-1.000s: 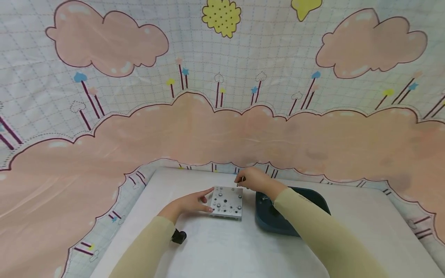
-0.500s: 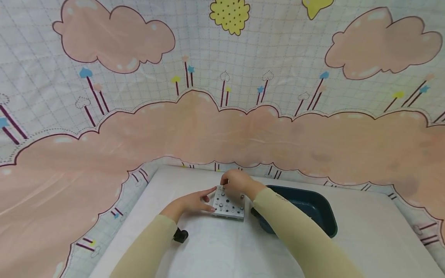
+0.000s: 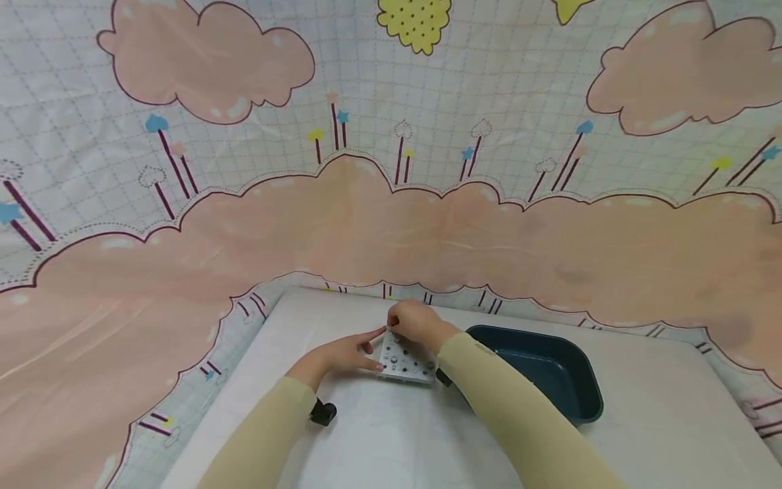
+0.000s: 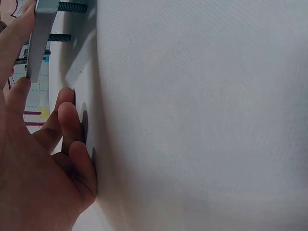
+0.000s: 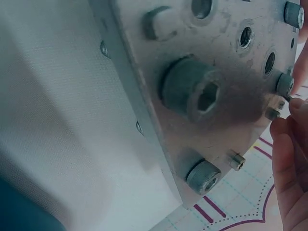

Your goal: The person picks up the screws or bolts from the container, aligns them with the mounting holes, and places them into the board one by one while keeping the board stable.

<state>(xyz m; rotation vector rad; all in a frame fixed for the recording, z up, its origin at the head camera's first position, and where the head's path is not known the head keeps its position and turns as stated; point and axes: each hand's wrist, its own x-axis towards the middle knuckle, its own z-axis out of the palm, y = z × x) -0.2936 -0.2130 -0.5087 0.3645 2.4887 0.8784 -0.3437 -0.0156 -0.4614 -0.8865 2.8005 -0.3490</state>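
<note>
A square metal plate (image 3: 403,367) stands on its bolts, with several holes and socket head screws (image 5: 190,89) in its top. My left hand (image 3: 342,354) rests at its left side; thumb and straight index finger touch the edge at separate corners, while the other fingers (image 4: 72,120) bend loosely below. My right hand (image 3: 418,320) is over the far left corner, thumb and index finger pinching something small and thin. The right wrist view shows these fingertips (image 5: 284,130) beside a small screw (image 5: 272,113); the pinched piece is mostly hidden, its kind unclear.
A dark blue tray (image 3: 589,370) stands to the right, partly behind the right sleeve (image 3: 489,387). Black wrist cameras (image 3: 322,412) show at the arms. White cloth (image 3: 373,441) covers the table, and a printed curtain (image 3: 391,231) hangs behind its far edge.
My right hand has moved left from beside the tray to the plate's far left corner, then stayed there. The left hand keeps its place at the plate. The head view has shifted slightly.
</note>
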